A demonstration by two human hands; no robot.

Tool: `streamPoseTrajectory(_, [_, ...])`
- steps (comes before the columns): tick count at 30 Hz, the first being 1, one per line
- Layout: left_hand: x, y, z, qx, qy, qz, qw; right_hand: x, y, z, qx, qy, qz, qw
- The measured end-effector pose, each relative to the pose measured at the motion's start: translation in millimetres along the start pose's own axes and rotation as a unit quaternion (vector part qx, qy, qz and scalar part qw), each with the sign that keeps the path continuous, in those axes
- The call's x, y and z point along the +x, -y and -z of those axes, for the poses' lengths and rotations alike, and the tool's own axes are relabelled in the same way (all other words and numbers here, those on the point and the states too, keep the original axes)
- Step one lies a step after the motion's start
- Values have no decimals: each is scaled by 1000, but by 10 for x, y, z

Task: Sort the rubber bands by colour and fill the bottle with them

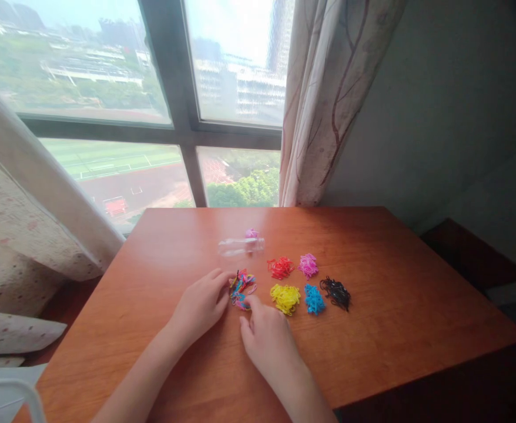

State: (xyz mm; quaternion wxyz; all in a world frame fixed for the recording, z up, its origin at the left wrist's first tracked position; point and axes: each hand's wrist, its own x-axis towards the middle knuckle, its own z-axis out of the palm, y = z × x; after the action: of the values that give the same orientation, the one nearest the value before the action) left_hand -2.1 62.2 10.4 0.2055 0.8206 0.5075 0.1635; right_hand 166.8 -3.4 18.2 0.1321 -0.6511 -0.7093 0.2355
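Note:
A small mixed pile of coloured rubber bands lies on the wooden table, between my two hands. My left hand rests at the pile's left edge, its fingers stretched out and the thumb apart from them. From the lower right, my right hand touches the near side of the pile with a fingertip; its thumb is held away. To the right are sorted heaps of bands: red, pink, yellow, blue and black.
Behind the mixed pile lies a clear plastic bag, with a pinkish-purple bundle beyond it. A window with curtains stands past the table's far edge. A white curved object is at lower left.

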Motion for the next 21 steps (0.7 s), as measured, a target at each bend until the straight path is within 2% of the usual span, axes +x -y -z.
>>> streamPoseTrajectory(7, [-157, -14, -26, -12, -17, 24, 999, -81, -118, 2, 11, -39, -21, 999])
streamPoseTrajectory(11, [-208, -19, -40, -12, -31, 48, 998, -70, -107, -17, -14, -43, -40, 998])
streamPoseTrajectory(14, [-213, -38, -36, 0, -20, 41, 999, -38, -87, -30, -33, -38, -47, 998])
streamPoseTrajectory(21, [-214, -79, 14, -3, 0, 17, 1000, 23, -80, -25, -37, -29, -4, 999])
